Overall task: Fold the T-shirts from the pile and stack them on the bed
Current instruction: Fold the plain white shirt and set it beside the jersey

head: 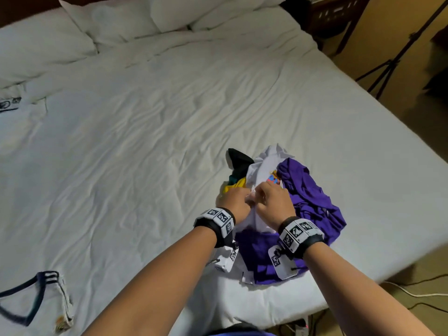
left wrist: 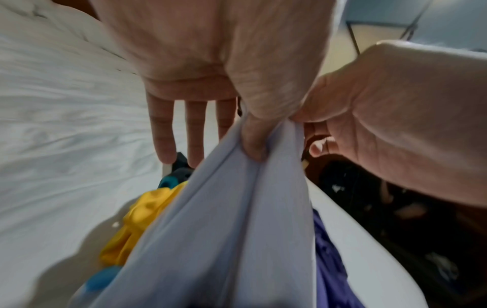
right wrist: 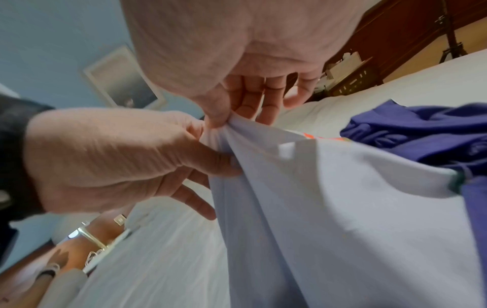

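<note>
Above the pile (head: 286, 209), your left hand (head: 236, 202) and right hand (head: 274, 202) both pinch the white shirt (head: 261, 169), touching; it hangs straight below them.

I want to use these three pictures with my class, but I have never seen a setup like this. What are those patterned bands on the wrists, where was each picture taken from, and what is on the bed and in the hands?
No machine here: a person works with two bare hands. The black bands with square patterns are worn at the wrists; the rig has a small camera on each wrist. The wide picture comes from a camera on the person's head, looking down at a white bed. The other two come from the wrist cameras, looking along each hand.

Near the bed's edge lies a pile of T-shirts: a purple one, a yellow one, a dark one and a white one with a coloured print. The left hand and right hand both pinch a bunched bit of the white shirt, close together. Pillows lie at the far end.
</note>
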Action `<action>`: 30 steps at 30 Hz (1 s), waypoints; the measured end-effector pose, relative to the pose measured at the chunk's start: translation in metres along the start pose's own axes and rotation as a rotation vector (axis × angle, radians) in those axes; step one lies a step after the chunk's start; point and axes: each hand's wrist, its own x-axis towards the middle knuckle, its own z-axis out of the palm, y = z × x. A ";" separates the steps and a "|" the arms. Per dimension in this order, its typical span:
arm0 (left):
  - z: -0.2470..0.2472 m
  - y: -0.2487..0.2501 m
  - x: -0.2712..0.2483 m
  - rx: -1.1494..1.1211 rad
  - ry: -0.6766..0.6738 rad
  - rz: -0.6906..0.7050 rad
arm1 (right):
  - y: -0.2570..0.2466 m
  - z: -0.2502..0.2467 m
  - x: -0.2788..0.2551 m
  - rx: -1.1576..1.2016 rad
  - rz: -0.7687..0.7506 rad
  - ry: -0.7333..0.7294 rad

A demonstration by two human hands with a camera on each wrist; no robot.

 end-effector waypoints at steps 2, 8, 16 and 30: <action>-0.011 -0.003 -0.003 -0.079 0.069 0.006 | -0.002 -0.007 0.000 0.131 -0.051 0.144; -0.060 -0.017 -0.053 -0.423 0.084 0.315 | 0.009 -0.009 -0.004 0.021 -0.012 -0.067; -0.138 -0.084 -0.103 -0.580 0.339 0.244 | -0.089 -0.042 -0.009 0.404 -0.087 0.221; -0.211 -0.097 -0.192 -0.532 0.485 0.411 | -0.244 -0.011 -0.057 0.640 -0.243 -0.107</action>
